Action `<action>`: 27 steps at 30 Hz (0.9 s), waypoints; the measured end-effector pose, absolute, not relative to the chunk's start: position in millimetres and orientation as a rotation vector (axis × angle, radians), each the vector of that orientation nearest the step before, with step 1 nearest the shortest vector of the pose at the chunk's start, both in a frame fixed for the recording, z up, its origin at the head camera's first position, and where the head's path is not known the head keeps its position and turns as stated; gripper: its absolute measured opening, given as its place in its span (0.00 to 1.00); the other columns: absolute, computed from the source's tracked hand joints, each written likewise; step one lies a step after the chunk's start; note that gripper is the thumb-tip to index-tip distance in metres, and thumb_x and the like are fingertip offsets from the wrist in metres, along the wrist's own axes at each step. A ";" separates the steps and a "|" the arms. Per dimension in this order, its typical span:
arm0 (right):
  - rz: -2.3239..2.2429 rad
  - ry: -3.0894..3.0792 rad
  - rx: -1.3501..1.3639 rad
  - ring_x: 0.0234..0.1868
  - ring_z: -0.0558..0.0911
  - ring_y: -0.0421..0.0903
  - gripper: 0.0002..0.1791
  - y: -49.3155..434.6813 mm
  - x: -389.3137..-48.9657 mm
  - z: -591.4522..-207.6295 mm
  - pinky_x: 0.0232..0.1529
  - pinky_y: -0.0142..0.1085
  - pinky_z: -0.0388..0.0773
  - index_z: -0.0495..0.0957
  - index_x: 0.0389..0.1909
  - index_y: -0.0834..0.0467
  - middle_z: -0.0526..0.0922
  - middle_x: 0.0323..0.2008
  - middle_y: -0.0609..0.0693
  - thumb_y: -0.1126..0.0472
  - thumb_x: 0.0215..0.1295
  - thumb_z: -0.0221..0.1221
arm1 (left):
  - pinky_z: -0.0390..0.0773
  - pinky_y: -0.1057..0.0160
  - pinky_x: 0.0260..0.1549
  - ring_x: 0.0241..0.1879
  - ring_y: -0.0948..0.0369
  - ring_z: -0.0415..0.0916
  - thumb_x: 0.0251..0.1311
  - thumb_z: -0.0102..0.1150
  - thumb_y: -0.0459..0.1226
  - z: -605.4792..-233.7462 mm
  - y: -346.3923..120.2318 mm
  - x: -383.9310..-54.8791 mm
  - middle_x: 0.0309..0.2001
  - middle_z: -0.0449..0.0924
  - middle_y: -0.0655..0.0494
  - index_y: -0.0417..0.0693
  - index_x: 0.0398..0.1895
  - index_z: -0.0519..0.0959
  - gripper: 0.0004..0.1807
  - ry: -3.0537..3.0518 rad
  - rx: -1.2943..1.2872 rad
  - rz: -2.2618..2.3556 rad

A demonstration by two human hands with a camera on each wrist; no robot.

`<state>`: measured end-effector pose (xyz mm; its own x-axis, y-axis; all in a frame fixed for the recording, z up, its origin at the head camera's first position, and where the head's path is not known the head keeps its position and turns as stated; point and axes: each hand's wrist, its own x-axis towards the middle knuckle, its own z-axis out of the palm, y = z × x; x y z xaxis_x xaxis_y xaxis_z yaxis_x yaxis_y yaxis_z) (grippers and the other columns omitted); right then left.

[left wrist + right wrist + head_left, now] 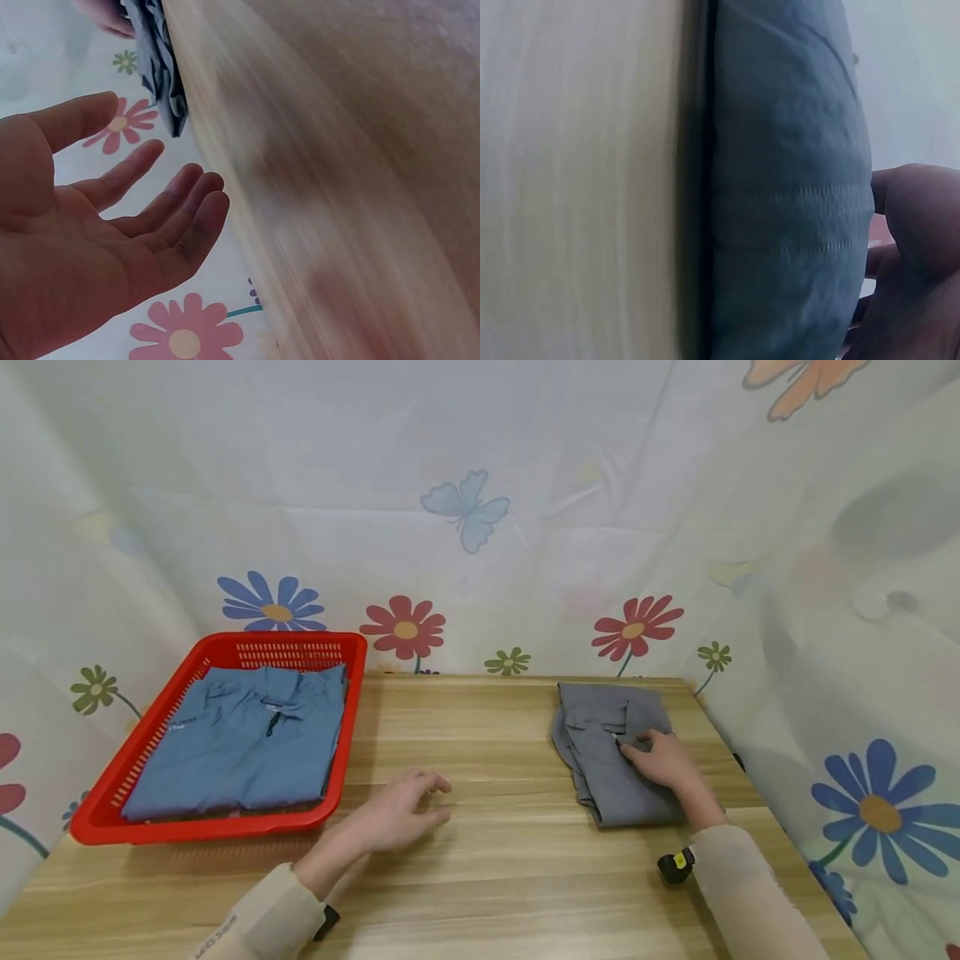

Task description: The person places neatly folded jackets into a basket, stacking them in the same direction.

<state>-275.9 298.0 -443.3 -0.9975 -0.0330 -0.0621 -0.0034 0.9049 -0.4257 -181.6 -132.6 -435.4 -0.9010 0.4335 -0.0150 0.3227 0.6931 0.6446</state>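
Observation:
On the right of the table lies a folded grey garment (637,793) with a collar and a short zip. My right hand (666,763) rests on its top near the zip, thumb and fingers spread slightly apart. In the right wrist view the garment's thick folded edge (791,150) fills the middle, and my right hand (922,247) shows over its upper face, fingertips partly hidden. My left hand (401,814) hovers over the table right of the red basket, fingers loosely bent. The left wrist view shows this left hand (112,232) with its palm bare.
A red plastic basket (341,777) stands at the left, holding a folded blue garment (247,752) with a collar and dark zip pull. The wooden table (480,852) ends at the back against a white flowered curtain (510,593), which also hangs along both sides.

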 end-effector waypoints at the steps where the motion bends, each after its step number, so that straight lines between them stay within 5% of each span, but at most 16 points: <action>1: -0.668 3.004 -0.045 0.61 0.71 0.75 0.32 295.0 -275.9 -442.9 0.59 0.63 0.71 0.70 0.62 0.78 0.73 0.59 0.78 0.51 0.76 0.54 | 0.76 0.45 0.54 0.55 0.49 0.75 0.69 0.65 0.41 -435.7 -132.8 -181.7 0.55 0.77 0.47 0.44 0.58 0.80 0.18 2.734 0.614 0.995; 27: -0.688 2.991 -0.299 0.53 0.81 0.65 0.27 235.4 -277.6 -442.1 0.53 0.57 0.77 0.76 0.59 0.73 0.82 0.52 0.69 0.53 0.74 0.59 | 0.75 0.46 0.56 0.55 0.50 0.76 0.69 0.64 0.40 -446.3 -131.8 -201.3 0.55 0.81 0.50 0.42 0.60 0.80 0.19 2.612 0.443 1.176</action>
